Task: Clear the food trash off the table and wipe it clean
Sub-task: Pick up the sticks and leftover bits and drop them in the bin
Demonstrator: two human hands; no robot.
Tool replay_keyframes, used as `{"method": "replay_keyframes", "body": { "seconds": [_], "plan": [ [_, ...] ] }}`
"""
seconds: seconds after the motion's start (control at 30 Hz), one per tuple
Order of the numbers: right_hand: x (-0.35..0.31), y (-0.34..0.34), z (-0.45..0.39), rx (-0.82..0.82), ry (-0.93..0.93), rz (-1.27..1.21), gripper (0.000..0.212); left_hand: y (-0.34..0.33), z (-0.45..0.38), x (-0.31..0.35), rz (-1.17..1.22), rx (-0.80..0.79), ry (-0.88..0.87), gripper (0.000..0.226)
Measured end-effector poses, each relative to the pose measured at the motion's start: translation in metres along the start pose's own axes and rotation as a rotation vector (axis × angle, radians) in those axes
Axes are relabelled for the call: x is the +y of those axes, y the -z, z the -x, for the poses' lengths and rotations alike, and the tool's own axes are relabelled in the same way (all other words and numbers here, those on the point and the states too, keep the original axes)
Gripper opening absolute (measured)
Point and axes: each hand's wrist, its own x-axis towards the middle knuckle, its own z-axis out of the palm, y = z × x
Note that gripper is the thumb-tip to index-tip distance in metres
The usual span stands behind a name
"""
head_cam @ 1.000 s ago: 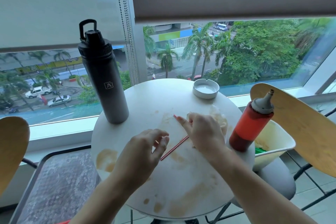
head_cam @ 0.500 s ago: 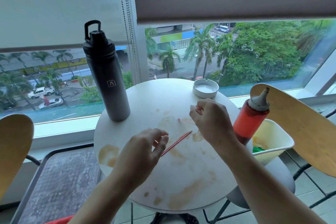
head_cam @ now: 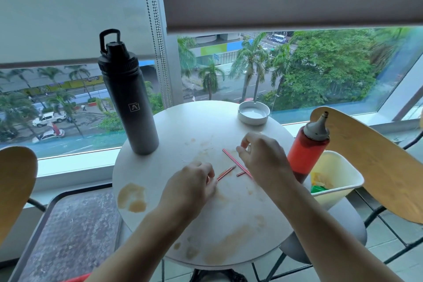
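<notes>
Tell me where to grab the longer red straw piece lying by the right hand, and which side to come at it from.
Pinch the red straw near its far end, which lies bare on the table; its near end runs under the right hand. Come straight down from above with thumb and forefinger across its width, since it lies flat and thin. Probably slide it slightly to get under it.

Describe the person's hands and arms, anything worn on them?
Both hands, left and right, are bare: no gloves, rings, watch or bracelets show. The forearms are bare too, with no sleeves in view down to the bottom edge of the picture.
</notes>
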Motion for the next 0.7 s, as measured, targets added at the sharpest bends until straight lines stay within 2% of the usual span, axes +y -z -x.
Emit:
{"method": "replay_keyframes", "body": {
  "seconds": [0.23,0.7],
  "plan": [
    [0.010,-0.019,-0.002,-0.272,-0.071,0.183,0.023,0.001,-0.006,0.009,-0.101,-0.031,0.042,0.016],
    [-0.001,-0.018,-0.005,-0.398,-0.144,0.211,0.025,0.008,0.000,0.008,-0.210,-0.135,0.110,0.019]
  ]
}}
